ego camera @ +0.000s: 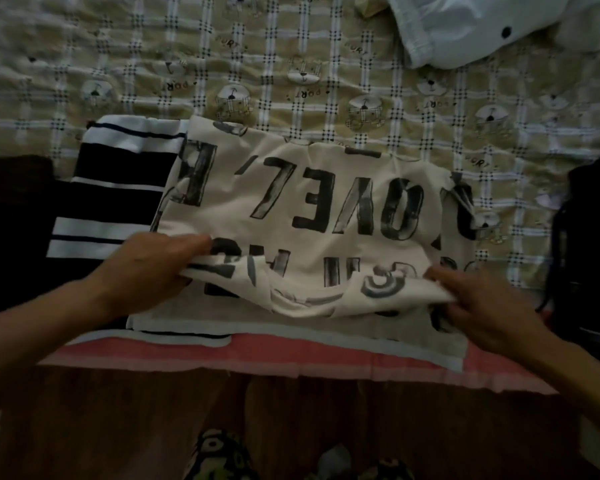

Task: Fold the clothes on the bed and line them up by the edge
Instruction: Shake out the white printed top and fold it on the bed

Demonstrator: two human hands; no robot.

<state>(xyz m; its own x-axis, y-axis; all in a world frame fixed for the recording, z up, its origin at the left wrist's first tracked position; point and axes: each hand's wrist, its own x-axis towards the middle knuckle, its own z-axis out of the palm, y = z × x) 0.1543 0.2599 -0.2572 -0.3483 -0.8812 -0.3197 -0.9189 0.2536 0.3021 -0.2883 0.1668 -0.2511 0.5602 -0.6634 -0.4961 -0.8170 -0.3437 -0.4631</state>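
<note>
The printed shirt (302, 216) lies at the bed's (291, 81) near edge, long axis left-right — the left hand (153, 268) and right hand (478, 299) each pinch its near hem (striped top (118, 188) just left).

We count two hands, one left hand (153, 268) and one right hand (482, 306). We count three pieces of clothing that we are sure of: one cream shirt (309, 202) with big black letters, one black and white striped top (118, 188), and one white piece (499, 26) at the top right with one black dot (506, 31) on it. We also count two dark things, one dark thing on the left (11, 220) and one dark thing on the right (593, 237), but we cannot tell what they are. Under it all we count one checked bed cover (187, 64) and one pink sheet (291, 355). The little bear faces on the cover are too many and too blurry to count.
</note>
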